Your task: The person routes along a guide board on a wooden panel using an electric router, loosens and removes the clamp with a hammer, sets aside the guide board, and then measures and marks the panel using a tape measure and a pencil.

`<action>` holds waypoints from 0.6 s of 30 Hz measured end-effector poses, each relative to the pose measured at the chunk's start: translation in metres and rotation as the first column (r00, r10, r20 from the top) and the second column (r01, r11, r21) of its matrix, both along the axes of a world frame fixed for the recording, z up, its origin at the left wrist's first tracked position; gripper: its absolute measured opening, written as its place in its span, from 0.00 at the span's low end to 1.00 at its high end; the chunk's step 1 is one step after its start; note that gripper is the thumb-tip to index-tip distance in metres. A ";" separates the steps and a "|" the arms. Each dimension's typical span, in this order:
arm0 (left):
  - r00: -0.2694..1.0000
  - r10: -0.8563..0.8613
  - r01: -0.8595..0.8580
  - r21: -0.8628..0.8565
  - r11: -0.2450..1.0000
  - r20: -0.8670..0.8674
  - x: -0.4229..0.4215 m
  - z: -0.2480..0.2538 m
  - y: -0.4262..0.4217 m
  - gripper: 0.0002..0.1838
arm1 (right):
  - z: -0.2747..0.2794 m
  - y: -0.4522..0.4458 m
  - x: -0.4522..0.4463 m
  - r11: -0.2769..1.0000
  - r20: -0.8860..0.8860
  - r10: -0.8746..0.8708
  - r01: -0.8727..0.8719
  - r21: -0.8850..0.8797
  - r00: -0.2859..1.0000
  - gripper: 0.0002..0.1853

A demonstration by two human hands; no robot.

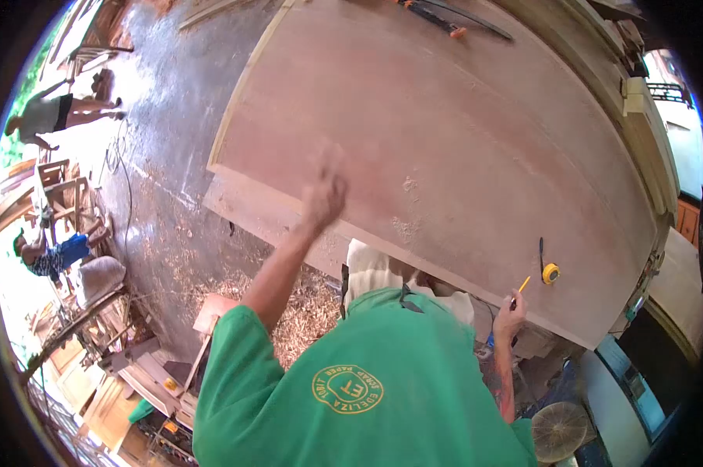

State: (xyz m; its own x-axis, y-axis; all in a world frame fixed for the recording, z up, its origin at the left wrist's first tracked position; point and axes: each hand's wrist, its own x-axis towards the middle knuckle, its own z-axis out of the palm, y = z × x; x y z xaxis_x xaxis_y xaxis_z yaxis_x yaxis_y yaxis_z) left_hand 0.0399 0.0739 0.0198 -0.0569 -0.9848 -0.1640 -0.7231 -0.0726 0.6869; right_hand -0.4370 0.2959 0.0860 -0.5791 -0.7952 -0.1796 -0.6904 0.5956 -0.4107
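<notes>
My right hand [508, 317] is closed around a yellow pencil [525, 285] at the near edge of a large wooden panel [460, 156]. The pencil's upper end sticks out above the fingers. My left hand [326, 194] is over the panel's left part, smeared by motion, so its fingers cannot be read. Whether it touches the panel I cannot tell. To the upper right of my right hand lies a yellow tape measure [551, 273] with a black strap. Small heaps of sawdust [406, 228] sit on the panel between my hands.
A tool with an orange-and-black handle [433, 17] lies at the panel's far edge. Wood shavings [312, 315] cover the floor by my left side. Two people [46, 115] are off to the left among timber pieces. A round fan [559, 432] stands at lower right.
</notes>
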 end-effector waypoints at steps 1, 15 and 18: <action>1.000 0.010 -0.010 0.006 1.000 0.005 0.000 -0.003 0.009 0.33 | -0.002 0.000 -0.001 1.000 -0.004 0.025 -0.025 0.009 1.000 0.14; 0.964 -0.262 0.264 -0.210 0.941 0.036 -0.166 -0.011 0.042 0.12 | -0.014 0.008 -0.058 0.950 -0.035 0.120 -0.125 -0.285 0.992 0.14; 0.980 -0.192 0.199 0.410 0.890 -0.056 -0.190 -0.018 0.037 0.17 | 0.002 0.024 -0.104 0.958 -0.015 -0.019 0.014 -0.287 1.000 0.14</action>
State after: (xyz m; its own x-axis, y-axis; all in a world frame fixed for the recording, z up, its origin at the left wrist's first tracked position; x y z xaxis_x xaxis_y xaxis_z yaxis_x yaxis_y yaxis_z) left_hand -0.1505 0.1111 0.0022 -0.2466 -0.7980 -0.5499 -0.7425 -0.2090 0.6363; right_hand -0.5406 0.3203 0.0878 -0.5939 -0.8018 0.0655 -0.6900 0.4659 -0.5539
